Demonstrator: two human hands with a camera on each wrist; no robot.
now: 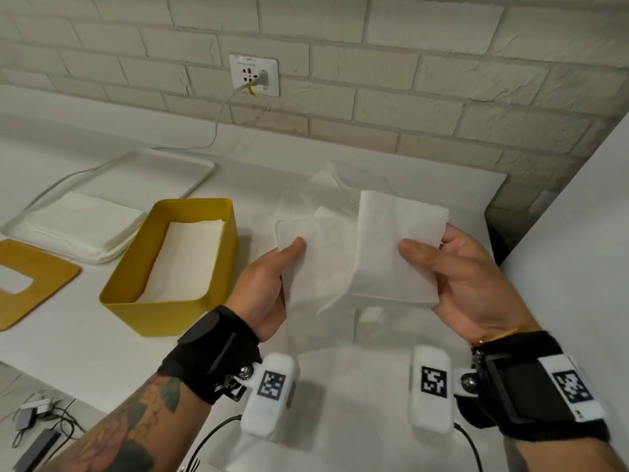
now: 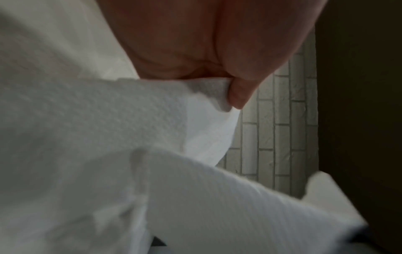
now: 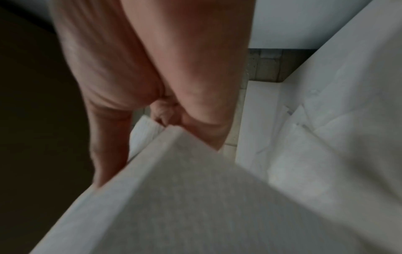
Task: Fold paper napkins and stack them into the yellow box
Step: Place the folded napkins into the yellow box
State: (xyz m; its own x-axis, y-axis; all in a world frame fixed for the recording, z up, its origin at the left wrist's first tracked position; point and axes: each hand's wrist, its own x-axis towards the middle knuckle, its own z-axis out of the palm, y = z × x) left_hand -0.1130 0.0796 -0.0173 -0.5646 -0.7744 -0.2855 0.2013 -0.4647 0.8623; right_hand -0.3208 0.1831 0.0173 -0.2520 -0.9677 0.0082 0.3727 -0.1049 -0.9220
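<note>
Both hands hold one white paper napkin (image 1: 360, 253) in the air above the table, bent along a crease down its middle. My left hand (image 1: 272, 267) pinches its left half, thumb on top. My right hand (image 1: 456, 267) pinches the right half, thumb on the near face. In the left wrist view the thumb presses the napkin (image 2: 108, 128); in the right wrist view the napkin (image 3: 185, 197) fills the lower frame. The yellow box (image 1: 218, 301) stands to the left with folded napkins (image 1: 183, 260) lying flat inside.
A white tray (image 1: 190, 165) at back left carries a stack of unfolded napkins (image 1: 78, 226). A wooden lid (image 1: 51, 281) with a slot lies at far left. More loose napkins (image 1: 340, 185) lie behind my hands. A brick wall with a socket (image 1: 253, 74) is behind; a white panel (image 1: 578, 233) stands right.
</note>
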